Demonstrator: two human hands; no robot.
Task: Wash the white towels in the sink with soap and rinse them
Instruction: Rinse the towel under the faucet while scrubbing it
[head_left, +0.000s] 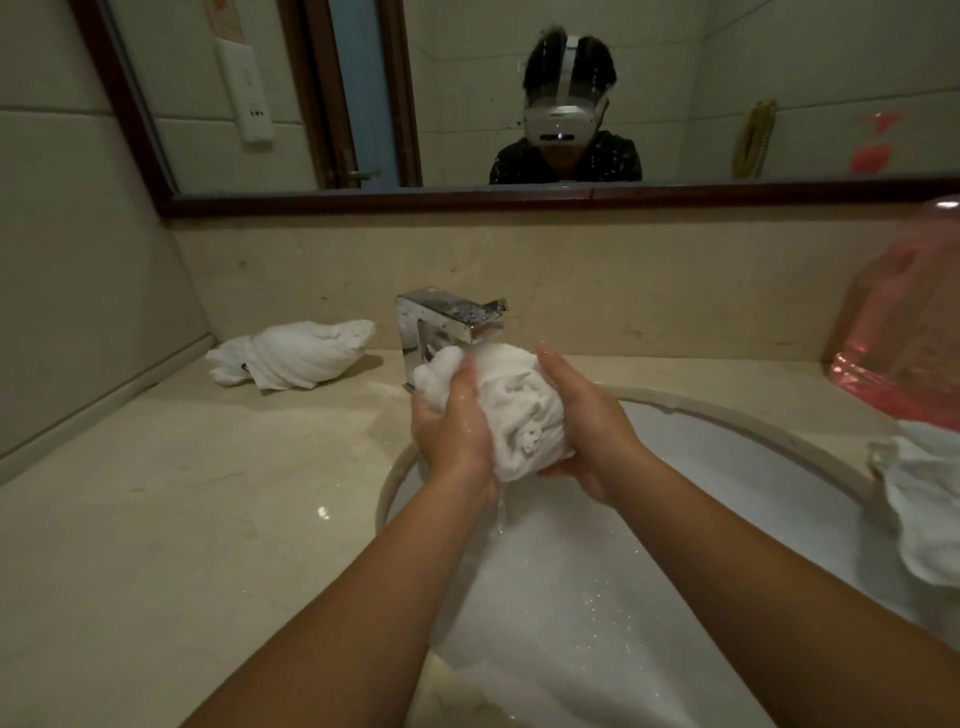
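Head view, the only one. Count: three white towels, two hands, one sink, one faucet, one pink bag, one mirror.

Towel one: a wet bunched towel (519, 410) held above the sink (810, 452), just in front of the chrome faucet (441, 325). A lump of white suds sits on its upper left part. A thin trickle of water drops from its underside into the basin.

Towel two: a rolled towel (296, 353) lying on the beige counter (156, 519) to the left of the faucet, near the back wall, well apart from the hands.

Towel three: a crumpled towel (919, 493) draped over the sink's right rim, partly cut off by the picture's edge.

Left hand (452, 426): fingers curled round the left side of the bunched towel, gripping it; skin wet with beads of water.

Right hand (582, 415): cupped against the towel's right side and underside, fingers bent round the cloth, fingertips reaching up toward the spout.

Sink: white basin, wet, with speckles of foam on its near slope.

Pink bag (904, 332): translucent plastic, standing on the counter at far right, just behind towel three.

Mirror (675, 93): dark wood frame above the backsplash; it reflects a person wearing a white headset.
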